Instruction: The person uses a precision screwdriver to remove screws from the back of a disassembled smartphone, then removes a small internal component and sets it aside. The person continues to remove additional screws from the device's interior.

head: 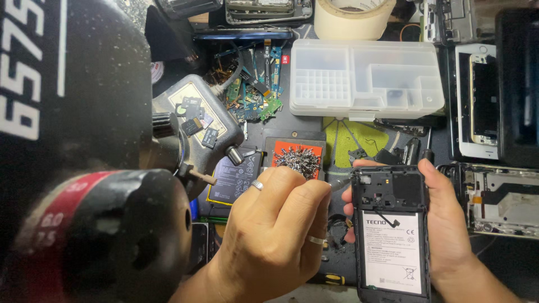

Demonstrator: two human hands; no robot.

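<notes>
Microscope body [84, 168] looms close. Your right hand [449, 224] grips the opened phone [393, 235]; left hand [275, 235] pinches a tool [337, 183] at its upper corner. Next: steady, fine prying.

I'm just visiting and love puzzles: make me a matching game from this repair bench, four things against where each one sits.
Things:
1. opened phone
2. clear organiser box
3. tape roll
4. pile of screws

Places:
A. top edge, behind the box
B. on an orange pad
C. held in the right hand
D. middle of the bench, above a yellow-green mat

Pairs: 1-C, 2-D, 3-A, 4-B
</notes>
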